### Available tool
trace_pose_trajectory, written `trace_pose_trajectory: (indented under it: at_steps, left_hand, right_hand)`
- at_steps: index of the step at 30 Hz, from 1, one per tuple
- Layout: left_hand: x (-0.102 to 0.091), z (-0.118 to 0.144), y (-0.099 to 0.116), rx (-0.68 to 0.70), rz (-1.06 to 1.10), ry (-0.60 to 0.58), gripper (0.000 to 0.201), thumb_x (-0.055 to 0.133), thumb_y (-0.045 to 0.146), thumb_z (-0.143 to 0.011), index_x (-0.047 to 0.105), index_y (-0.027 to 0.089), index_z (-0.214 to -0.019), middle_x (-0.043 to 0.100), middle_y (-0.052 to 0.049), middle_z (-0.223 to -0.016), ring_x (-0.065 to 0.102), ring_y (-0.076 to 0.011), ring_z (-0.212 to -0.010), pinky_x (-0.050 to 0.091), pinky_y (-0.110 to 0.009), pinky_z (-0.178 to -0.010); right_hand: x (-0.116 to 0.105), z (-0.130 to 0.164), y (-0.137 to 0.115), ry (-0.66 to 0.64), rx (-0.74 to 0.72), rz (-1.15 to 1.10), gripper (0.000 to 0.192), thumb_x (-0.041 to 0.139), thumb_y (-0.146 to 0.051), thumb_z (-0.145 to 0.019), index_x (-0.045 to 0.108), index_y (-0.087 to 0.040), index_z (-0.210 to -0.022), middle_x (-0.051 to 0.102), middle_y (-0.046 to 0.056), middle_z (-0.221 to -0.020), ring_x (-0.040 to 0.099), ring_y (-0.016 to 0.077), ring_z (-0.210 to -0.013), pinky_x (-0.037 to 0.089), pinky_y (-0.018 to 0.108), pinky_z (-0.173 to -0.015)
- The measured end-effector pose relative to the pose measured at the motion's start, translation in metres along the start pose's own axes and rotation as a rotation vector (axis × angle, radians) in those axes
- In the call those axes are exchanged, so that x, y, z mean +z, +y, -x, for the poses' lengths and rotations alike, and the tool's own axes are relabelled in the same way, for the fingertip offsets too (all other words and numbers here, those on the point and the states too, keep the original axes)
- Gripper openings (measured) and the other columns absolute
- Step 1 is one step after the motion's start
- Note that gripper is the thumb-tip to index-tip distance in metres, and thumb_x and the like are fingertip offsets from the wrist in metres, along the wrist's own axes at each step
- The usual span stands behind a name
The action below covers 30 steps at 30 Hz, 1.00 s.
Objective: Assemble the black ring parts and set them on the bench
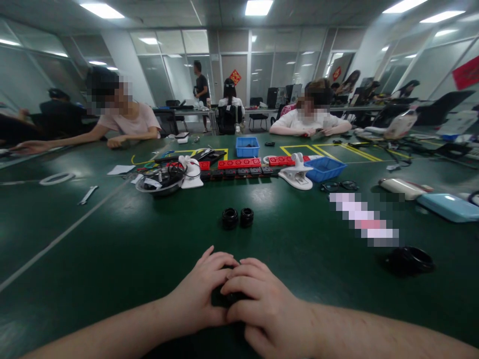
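My left hand [204, 284] and my right hand [267, 299] meet just above the table near its front edge. Their fingers curl together around something dark [224, 297], mostly covered by the fingers, so its kind cannot be made out. Beyond the hands, two small black tyre-like rings [230, 218] stand side by side on the green table [168, 234]. A larger black ring-shaped thing [411, 261] lies to the right, apart from my right hand.
Red and black socket strips [239, 163] cross the table's middle. Around them are a bowl of cables [159, 187], a white clip [297, 174], blue bins [325, 168] and glasses [340, 186]. A wrench [88, 195] lies left. People sit across the table.
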<state>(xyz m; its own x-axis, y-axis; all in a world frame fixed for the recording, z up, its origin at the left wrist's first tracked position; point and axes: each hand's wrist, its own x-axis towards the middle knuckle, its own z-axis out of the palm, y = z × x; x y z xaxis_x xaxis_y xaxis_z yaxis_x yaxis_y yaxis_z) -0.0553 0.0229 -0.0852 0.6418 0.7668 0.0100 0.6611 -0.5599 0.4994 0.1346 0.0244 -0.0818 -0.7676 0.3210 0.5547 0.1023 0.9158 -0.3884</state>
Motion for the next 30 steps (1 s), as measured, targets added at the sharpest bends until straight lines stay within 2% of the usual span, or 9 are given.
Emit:
trace_pose_trajectory:
  at_steps: [6, 10, 14, 17, 21, 25, 30]
  left_hand:
    - [0.001, 0.0, -0.002, 0.013, 0.017, 0.009, 0.038, 0.071, 0.032, -0.065, 0.06, 0.027, -0.101, 0.053, -0.002, -0.114, 0.045, -0.025, -0.111, 0.012, -0.053, -0.105]
    - [0.0, 0.001, 0.0, 0.002, 0.034, 0.022, 0.04, 0.071, 0.034, -0.066, 0.059, 0.027, -0.103, 0.054, -0.002, -0.112, 0.045, -0.0249, -0.111, 0.012, -0.052, -0.105]
    - [-0.001, 0.003, 0.0, -0.008, 0.057, 0.012, 0.053, 0.074, 0.033, -0.064, 0.053, 0.027, -0.112, 0.053, -0.002, -0.115, 0.044, -0.025, -0.112, 0.011, -0.054, -0.105]
    - [-0.002, 0.003, -0.002, -0.007, 0.064, -0.014, 0.052, 0.073, 0.038, -0.066, 0.053, 0.027, -0.112, 0.052, -0.004, -0.117, 0.043, -0.0253, -0.114, 0.009, -0.055, -0.105]
    - [-0.005, 0.002, 0.0, -0.018, 0.062, -0.031, 0.05, 0.074, 0.039, -0.065, 0.055, 0.025, -0.11, 0.053, -0.004, -0.116, 0.043, -0.026, -0.114, 0.01, -0.055, -0.105]
    - [-0.006, 0.001, 0.003, -0.024, 0.051, -0.03, 0.044, 0.074, 0.03, -0.063, 0.058, 0.024, -0.103, 0.053, -0.004, -0.114, 0.044, -0.0259, -0.113, 0.01, -0.053, -0.105]
    - [-0.006, 0.001, 0.005, -0.028, 0.064, -0.005, 0.04, 0.073, 0.027, -0.062, 0.058, 0.025, -0.099, 0.054, -0.001, -0.111, 0.045, -0.0252, -0.111, 0.011, -0.053, -0.105]
  right_hand:
    - [-0.004, -0.001, -0.003, -0.049, 0.015, 0.015, 0.022, 0.044, -0.017, -0.072, 0.062, -0.018, -0.084, 0.056, 0.004, -0.103, 0.045, 0.0153, -0.107, 0.021, 0.036, -0.105]
    - [-0.012, -0.003, -0.007, -0.109, 0.063, 0.053, 0.033, 0.044, -0.015, -0.069, 0.06, -0.021, -0.098, 0.056, 0.003, -0.109, 0.044, 0.0169, -0.111, 0.017, 0.041, -0.106]
    - [-0.013, -0.004, -0.008, 0.05, 0.083, 0.086, 0.041, 0.047, -0.017, -0.071, 0.05, -0.017, -0.112, 0.054, 0.007, -0.114, 0.045, 0.02, -0.112, 0.022, 0.044, -0.104]
    - [-0.008, -0.003, -0.007, 0.134, 0.15, 0.071, 0.046, 0.054, -0.022, -0.071, 0.046, -0.014, -0.115, 0.053, 0.01, -0.111, 0.048, 0.0212, -0.104, 0.034, 0.042, -0.095]
    - [-0.002, -0.003, -0.006, 0.11, 0.232, 0.017, 0.041, 0.062, -0.026, -0.07, 0.051, -0.015, -0.108, 0.055, 0.008, -0.102, 0.049, 0.02, -0.091, 0.042, 0.037, -0.079]
    - [-0.001, -0.004, -0.005, 0.054, 0.253, 0.001, 0.028, 0.057, -0.017, -0.07, 0.056, -0.016, -0.097, 0.056, 0.007, -0.098, 0.049, 0.0189, -0.088, 0.042, 0.035, -0.077]
    - [-0.003, -0.007, -0.005, 0.037, 0.168, -0.014, 0.027, 0.045, -0.013, -0.07, 0.056, -0.015, -0.094, 0.056, 0.008, -0.097, 0.049, 0.0182, -0.092, 0.042, 0.033, -0.079]
